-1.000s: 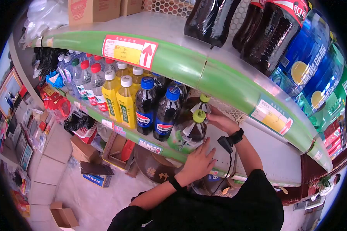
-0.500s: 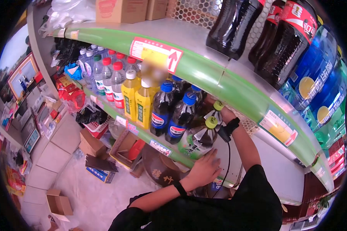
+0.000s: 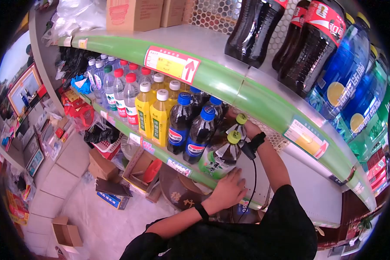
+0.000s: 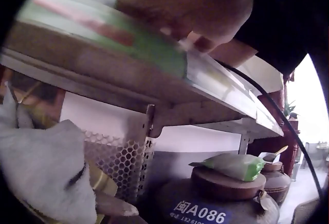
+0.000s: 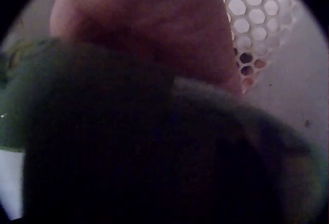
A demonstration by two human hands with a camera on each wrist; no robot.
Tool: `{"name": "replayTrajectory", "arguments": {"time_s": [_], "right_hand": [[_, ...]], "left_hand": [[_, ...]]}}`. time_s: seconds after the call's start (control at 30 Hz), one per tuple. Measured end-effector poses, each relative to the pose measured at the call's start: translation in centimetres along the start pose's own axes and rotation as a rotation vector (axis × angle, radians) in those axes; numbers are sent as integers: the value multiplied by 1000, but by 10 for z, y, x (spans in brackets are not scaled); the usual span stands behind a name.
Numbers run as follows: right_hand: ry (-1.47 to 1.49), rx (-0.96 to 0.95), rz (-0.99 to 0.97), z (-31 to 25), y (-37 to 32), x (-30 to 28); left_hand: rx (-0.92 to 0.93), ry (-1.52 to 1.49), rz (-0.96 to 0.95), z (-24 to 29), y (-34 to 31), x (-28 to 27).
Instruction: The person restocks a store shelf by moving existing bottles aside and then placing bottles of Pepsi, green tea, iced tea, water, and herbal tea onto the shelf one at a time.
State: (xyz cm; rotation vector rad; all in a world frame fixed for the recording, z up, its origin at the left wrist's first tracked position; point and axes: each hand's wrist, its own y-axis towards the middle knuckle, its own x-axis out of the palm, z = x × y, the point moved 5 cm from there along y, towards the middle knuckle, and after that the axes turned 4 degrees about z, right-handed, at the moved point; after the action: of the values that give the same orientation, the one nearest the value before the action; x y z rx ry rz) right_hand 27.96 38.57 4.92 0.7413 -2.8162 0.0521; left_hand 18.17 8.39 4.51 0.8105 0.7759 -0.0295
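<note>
Two green-capped tea bottles stand one behind the other at the right end of the lower shelf's drinks. The front bottle point(image 3: 221, 159) has a green and white label; the rear bottle point(image 3: 239, 125) shows mainly its cap and neck. My left hand point(image 3: 229, 188) lies at the shelf's front edge with its fingers extended, fingertips right by the base of the front bottle. My right hand point(image 3: 252, 129) reaches in behind these bottles, its fingers hidden. In the right wrist view its palm point(image 5: 149, 18) shows above a dark, blurred bottle side.
Left of the tea stand cola bottles point(image 3: 198, 141), yellow drinks point(image 3: 160, 119) and water bottles point(image 3: 131, 104). A green-edged upper shelf point(image 3: 229, 84) overhangs my right hand and carries large cola bottles point(image 3: 312, 47). A cable hangs from my right wrist. Lidded jars point(image 4: 226, 183) stand below.
The head view has shifted, so the shelves appear further right. My right hand has gone deeper behind the tea bottles. My left hand stays at the shelf edge beside the front bottle.
</note>
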Motion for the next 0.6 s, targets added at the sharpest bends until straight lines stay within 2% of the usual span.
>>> {"name": "replayTrajectory", "arguments": {"time_s": [0.13,0.3,0.33,0.43,0.53,0.6], "right_hand": [[-24,-31,23,-12,-3,-2],[-86,-141,19,-66,-45,-16],[-111,-164,15,-79,-63,-14],[-214,-216,56,-107,-143,0],[-337,-135,317,-127,-240,58],[-279,-127,349,-109,-300,78]], "left_hand": [[15,-34,7,2,-3,-2],[121,-268,-20,25,-32,-34],[130,-339,-35,29,-42,-42],[15,-465,-283,11,-79,-60],[-165,-405,-356,-22,-128,-78],[-262,-427,-392,-43,-159,-96]]}}
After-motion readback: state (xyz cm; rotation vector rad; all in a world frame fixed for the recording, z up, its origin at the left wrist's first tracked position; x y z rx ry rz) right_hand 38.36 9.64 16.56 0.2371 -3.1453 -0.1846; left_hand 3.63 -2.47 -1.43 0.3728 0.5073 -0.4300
